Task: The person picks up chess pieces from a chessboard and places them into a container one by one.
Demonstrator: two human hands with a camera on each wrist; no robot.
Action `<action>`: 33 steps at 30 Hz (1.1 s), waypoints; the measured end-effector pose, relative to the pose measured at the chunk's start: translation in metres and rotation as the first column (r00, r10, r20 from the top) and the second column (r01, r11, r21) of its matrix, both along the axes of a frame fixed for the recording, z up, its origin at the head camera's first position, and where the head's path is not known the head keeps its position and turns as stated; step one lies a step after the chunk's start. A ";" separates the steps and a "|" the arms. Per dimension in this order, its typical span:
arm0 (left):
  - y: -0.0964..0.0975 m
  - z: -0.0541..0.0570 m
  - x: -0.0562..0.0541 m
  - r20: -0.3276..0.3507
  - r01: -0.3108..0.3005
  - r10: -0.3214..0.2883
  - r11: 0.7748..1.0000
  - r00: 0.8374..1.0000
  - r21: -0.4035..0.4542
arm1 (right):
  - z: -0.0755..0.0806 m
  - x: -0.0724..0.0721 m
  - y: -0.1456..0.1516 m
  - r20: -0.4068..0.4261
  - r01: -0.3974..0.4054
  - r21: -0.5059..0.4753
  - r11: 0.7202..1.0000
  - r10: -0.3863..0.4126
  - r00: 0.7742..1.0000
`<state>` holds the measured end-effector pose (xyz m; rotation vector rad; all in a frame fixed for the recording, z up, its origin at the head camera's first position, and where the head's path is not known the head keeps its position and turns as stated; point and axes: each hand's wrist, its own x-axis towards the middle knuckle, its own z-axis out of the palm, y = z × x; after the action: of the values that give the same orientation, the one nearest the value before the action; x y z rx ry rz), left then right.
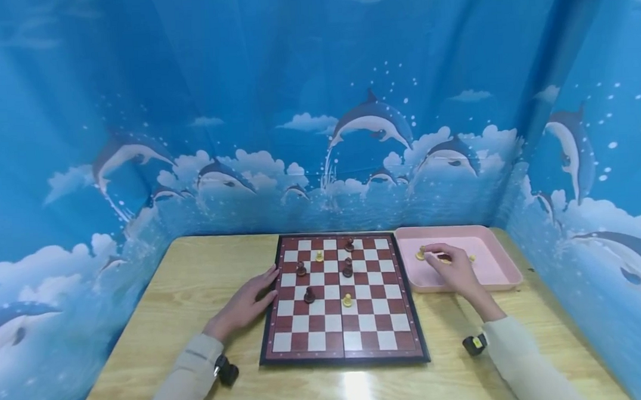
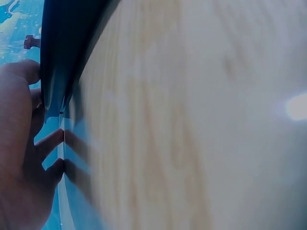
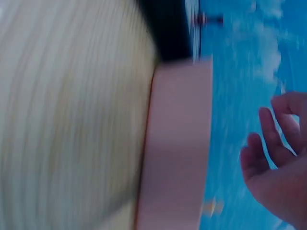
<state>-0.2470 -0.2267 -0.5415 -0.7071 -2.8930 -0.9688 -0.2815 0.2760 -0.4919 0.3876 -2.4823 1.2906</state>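
Chess piece [image 1: 420, 254], yellow, shows at the right hand [image 1: 455, 271] over the pink tray [image 1: 498, 270], right; whether pinched, one cannot tell. Left hand [image 1: 246, 297], spread, meets the chessboard [image 1: 334, 341]'s left edge; light, upright handling should suit.

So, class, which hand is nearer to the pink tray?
Right: the right hand is over the pink tray, while the left hand is at the left edge of the chessboard.

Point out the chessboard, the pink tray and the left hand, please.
Chessboard [image 1: 332, 292]: head view, on a bare square near the middle.
Pink tray [image 1: 495, 268]: head view, on its bare floor.
Left hand [image 1: 244, 303]: head view, on its back.
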 end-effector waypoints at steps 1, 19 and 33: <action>0.000 0.000 -0.001 -0.003 0.004 -0.004 1.000 1.000 -0.002 | 0.002 0.002 -0.008 0.029 -0.051 0.008 0.999 0.051 0.998; 0.003 0.006 0.000 0.016 0.003 -0.002 0.999 1.000 -0.052 | 0.013 0.028 -0.103 0.411 -0.521 0.071 0.850 0.451 0.792; 0.004 0.007 0.000 0.040 -0.027 0.032 0.992 0.999 -0.124 | 0.005 0.029 -0.120 0.431 -0.573 0.093 0.814 0.486 0.760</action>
<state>-0.2468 -0.2231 -0.5347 -0.6549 -3.0122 -0.8176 -0.2525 0.1556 -0.4869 1.0622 -3.0020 1.3993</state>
